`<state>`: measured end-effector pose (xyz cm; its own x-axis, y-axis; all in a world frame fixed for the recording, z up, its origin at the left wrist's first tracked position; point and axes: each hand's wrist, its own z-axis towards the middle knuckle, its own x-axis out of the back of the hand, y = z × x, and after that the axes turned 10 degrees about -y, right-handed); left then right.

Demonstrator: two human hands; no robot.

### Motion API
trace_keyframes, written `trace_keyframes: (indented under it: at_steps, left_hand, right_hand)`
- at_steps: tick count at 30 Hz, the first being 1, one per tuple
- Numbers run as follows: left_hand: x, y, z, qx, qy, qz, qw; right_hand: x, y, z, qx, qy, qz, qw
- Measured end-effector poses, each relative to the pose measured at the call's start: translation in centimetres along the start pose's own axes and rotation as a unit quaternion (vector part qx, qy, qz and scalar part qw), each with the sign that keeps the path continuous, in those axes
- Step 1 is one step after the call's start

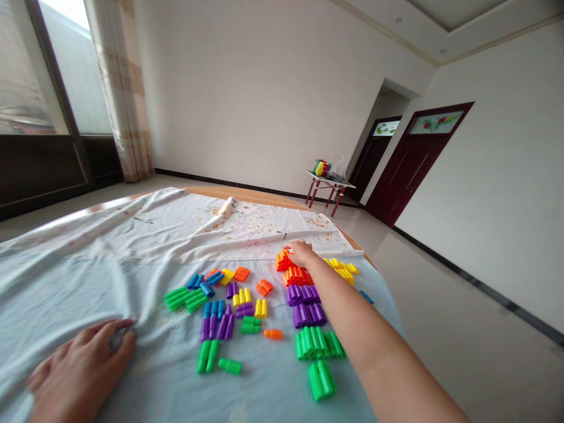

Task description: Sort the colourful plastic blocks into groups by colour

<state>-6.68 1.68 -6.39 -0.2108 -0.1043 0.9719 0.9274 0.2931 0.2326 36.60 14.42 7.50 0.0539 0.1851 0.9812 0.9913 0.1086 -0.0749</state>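
Observation:
My left hand [86, 367] lies on the pale blue cloth with its fingers loosely spread and nothing in them. At the far end of the right-hand column of plastic blocks, my right hand [300, 252] reaches down with fingers closed on an orange plastic block [284, 258] at the orange stack; the fingertips are partly hidden. Nearer in that column lie more orange blocks [298, 275], purple blocks [307, 315] and green blocks [315, 343]. Yellow blocks [343, 269] sit beyond my right forearm, with a blue block [366, 297] beside them, partly hidden.
Loose mixed blocks are scattered mid-table, among them green [177, 298], blue [214, 309], purple [226, 326], yellow [261, 308] and a single orange piece [273, 334]. A wrinkled white cloth [145, 226] covers the far part of the round table. A small side table [328, 181] stands near the doors.

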Motion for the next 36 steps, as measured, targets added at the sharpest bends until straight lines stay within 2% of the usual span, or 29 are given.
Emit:
trace_keyframes:
  at_steps: [5, 9, 12, 15, 18, 22, 25, 28, 32, 36]
  left_hand:
    - [1.1, 1.1, -1.1, -0.016, 0.030, 0.012, 0.999]
    - [2.2, 2.0, -1.9, -0.011, 0.027, 0.005, 1.000]
    - [3.5, 2.9, -2.6, -0.007, 0.010, -0.009, 1.000]
    - [4.8, 4.0, -3.5, -0.008, -0.005, -0.016, 1.000]
    - [5.8, 5.0, -4.3, -0.005, -0.010, -0.025, 1.000]
    - [6.3, 5.6, -4.9, -0.006, -0.008, -0.034, 0.999]
    - [6.3, 5.7, -5.1, -0.006, -0.007, -0.032, 0.999]
    - [6.4, 5.7, -5.2, -0.008, -0.009, -0.034, 0.999]
    - [6.6, 5.6, -5.3, -0.014, -0.014, -0.043, 0.999]
    - [6.6, 5.4, -5.2, -0.020, -0.012, -0.056, 0.998]
  right_hand:
    - [0.2, 0.1, -0.3, 0.008, 0.006, 0.000, 1.000]
    - [1.6, -0.3, -2.0, 0.030, 0.028, 0.005, 0.999]
    - [2.7, -1.1, -4.4, 0.082, 0.060, 0.024, 0.995]
    - [2.6, -2.8, -7.8, 0.173, 0.100, 0.076, 0.977]
    - [0.8, -5.6, -11.2, 0.266, 0.092, 0.126, 0.951]
    - [-3.5, -9.8, -14.4, 0.334, 0.054, 0.175, 0.925]
    - [-6.8, -12.3, -15.4, 0.333, 0.046, 0.194, 0.922]
    - [-9.0, -13.8, -15.5, 0.294, 0.052, 0.193, 0.935]
    - [-10.4, -14.7, -15.9, 0.275, 0.051, 0.170, 0.945]
    - [-10.9, -14.1, -17.2, 0.278, 0.045, 0.157, 0.947]
